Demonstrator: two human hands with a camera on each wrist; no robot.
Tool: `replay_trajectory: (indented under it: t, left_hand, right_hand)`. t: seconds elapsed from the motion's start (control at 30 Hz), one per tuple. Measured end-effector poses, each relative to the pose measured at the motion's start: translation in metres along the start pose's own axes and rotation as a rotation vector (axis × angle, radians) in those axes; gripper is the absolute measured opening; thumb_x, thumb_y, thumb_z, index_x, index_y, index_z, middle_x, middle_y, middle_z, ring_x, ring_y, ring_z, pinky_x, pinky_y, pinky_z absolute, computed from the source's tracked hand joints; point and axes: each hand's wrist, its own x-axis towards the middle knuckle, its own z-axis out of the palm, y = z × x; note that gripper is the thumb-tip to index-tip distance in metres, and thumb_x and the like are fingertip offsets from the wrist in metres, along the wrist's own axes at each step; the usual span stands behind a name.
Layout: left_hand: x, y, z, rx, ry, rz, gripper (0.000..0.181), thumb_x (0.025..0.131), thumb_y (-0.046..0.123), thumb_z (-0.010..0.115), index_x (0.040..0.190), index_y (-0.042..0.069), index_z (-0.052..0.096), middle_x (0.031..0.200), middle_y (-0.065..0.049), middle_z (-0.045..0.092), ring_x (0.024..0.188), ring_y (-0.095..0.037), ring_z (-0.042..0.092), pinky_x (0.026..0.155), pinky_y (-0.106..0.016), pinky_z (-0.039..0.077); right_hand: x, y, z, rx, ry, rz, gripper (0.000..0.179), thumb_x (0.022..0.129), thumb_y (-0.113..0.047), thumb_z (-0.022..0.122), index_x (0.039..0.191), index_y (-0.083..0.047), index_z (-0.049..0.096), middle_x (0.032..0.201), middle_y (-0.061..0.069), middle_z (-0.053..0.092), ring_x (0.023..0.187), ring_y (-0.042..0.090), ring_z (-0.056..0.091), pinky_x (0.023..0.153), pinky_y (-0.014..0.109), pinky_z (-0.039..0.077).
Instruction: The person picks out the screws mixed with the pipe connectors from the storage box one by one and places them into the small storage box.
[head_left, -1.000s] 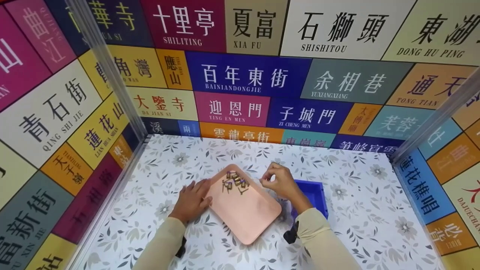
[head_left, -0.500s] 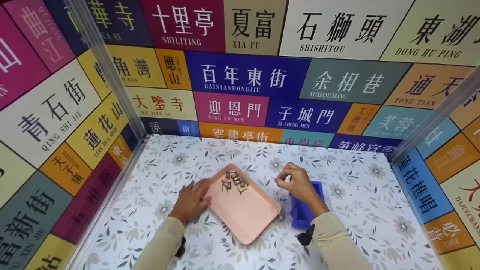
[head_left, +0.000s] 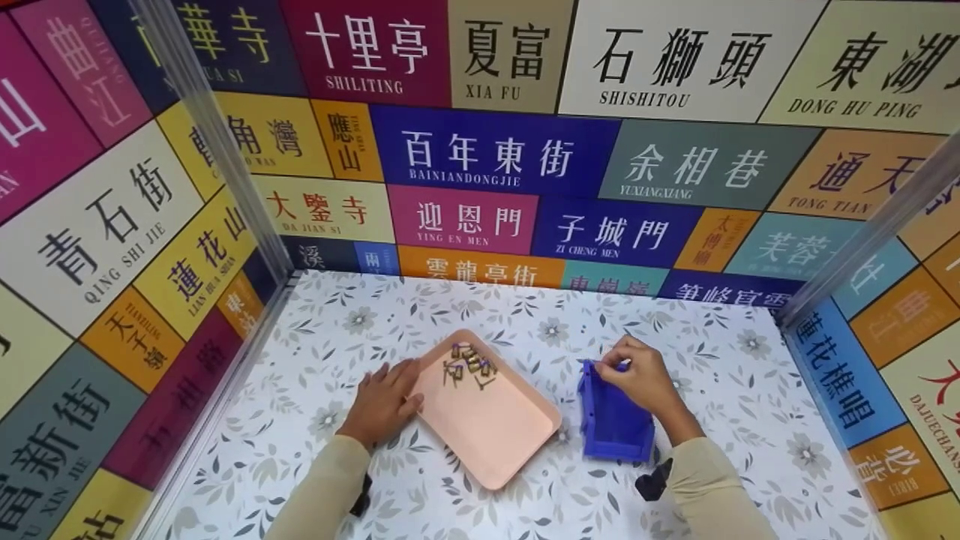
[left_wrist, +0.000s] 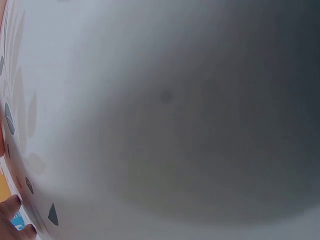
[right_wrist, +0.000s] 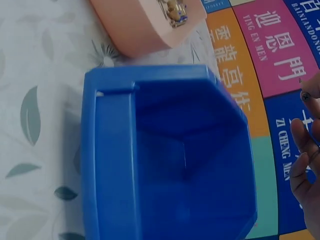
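Over the far end of the blue bin (head_left: 619, 420), my right hand (head_left: 637, 375) pinches a small screw; its cross-slotted head (right_wrist: 306, 96) shows at the fingertips in the right wrist view. My left hand (head_left: 384, 397) rests at the left edge of the pink tray (head_left: 487, 435), fingers spread and relaxed. In the left wrist view only a few of its fingertips (left_wrist: 15, 215) appear at the lower left corner. A small pile of brass-coloured screws and fittings (head_left: 471, 366) lies at the tray's far end, too small to tell apart.
Tray and bin stand side by side, a narrow gap between them, on a white table covering (head_left: 360, 480) with grey leaves and flowers. Panels with coloured street-sign prints (head_left: 495, 150) wall in the back and both sides. Pale surface fills most of the left wrist view.
My right hand has moved right, from beside the tray's right edge to over the far end of the blue bin, uncovering more of the bin. The left hand stays in place.
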Motion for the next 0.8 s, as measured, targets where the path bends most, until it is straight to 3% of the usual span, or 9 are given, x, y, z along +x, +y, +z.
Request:
replay_trajectory:
  t: [0.3,0.53,0.8]
  left_hand:
    - [0.0,0.001,0.0,0.002,-0.006,-0.007,0.068,0.104,0.059,0.038,0.164,0.034,0.021,0.168,0.005,0.032,0.152,-0.042,0.032,0.12,-0.069,0.024]
    - [0.001,-0.001,0.0,0.002,-0.018,-0.011,0.067,0.104,0.059,0.037,0.164,0.035,0.02,0.168,0.006,0.031,0.152,-0.042,0.032,0.12,-0.069,0.023]
    - [0.0,-0.002,0.0,0.004,0.012,0.015,0.067,0.104,0.058,0.038,0.164,0.033,0.021,0.167,0.005,0.034,0.151,-0.044,0.034,0.118,-0.07,0.026]
  right_hand:
    - [-0.012,0.013,-0.015,-0.052,0.009,0.043,0.018,0.082,-0.01,0.082,0.072,-0.021,0.073,0.08,-0.005,0.061,0.074,0.007,0.058,0.065,0.019,0.049]
    - [-0.015,0.018,-0.021,-0.063,0.019,0.054,0.019,0.081,-0.008,0.083,0.07,-0.02,0.072,0.079,-0.003,0.061,0.072,0.016,0.057,0.06,0.018,0.044]
    - [-0.017,0.021,-0.025,-0.091,0.015,0.044,0.019,0.081,-0.009,0.082,0.071,-0.021,0.073,0.079,-0.004,0.061,0.073,0.018,0.058,0.062,0.019,0.043]
